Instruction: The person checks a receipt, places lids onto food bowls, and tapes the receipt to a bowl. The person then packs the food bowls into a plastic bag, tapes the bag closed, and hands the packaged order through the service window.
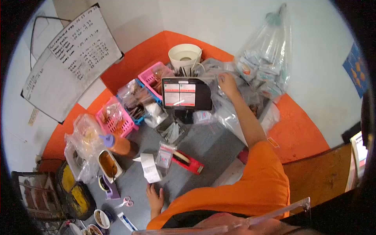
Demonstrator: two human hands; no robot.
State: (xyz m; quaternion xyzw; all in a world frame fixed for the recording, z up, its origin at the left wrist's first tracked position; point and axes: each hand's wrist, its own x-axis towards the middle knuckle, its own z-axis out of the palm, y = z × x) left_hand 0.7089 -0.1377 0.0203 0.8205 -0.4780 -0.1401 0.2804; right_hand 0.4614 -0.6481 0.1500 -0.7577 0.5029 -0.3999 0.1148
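Observation:
My left hand (pixel 155 199) lies on the grey table with its fingers apart, just below a white paper receipt (pixel 151 169). Beside the receipt is a small clear plastic packet (pixel 164 157) with a printed label, and a red tape dispenser (pixel 194 166) touches or nearly touches it. Stretched to the far side, my right hand (pixel 227 84) is closed on a clear plastic bag (pixel 229 113) among other crumpled plastic; its fingertips are partly hidden. A tablet (pixel 186 94) with a lit screen stands left of that hand.
Pink baskets (pixel 117 119) of small packets line the back left. An orange squeeze bottle (pixel 117 144), a sauce tub (pixel 109 164), a purple tape dispenser (pixel 111 190) and scissors (pixel 126 202) lie left. A bag of sachets (pixel 266 70) hangs back right; a white bucket (pixel 184 55) stands behind.

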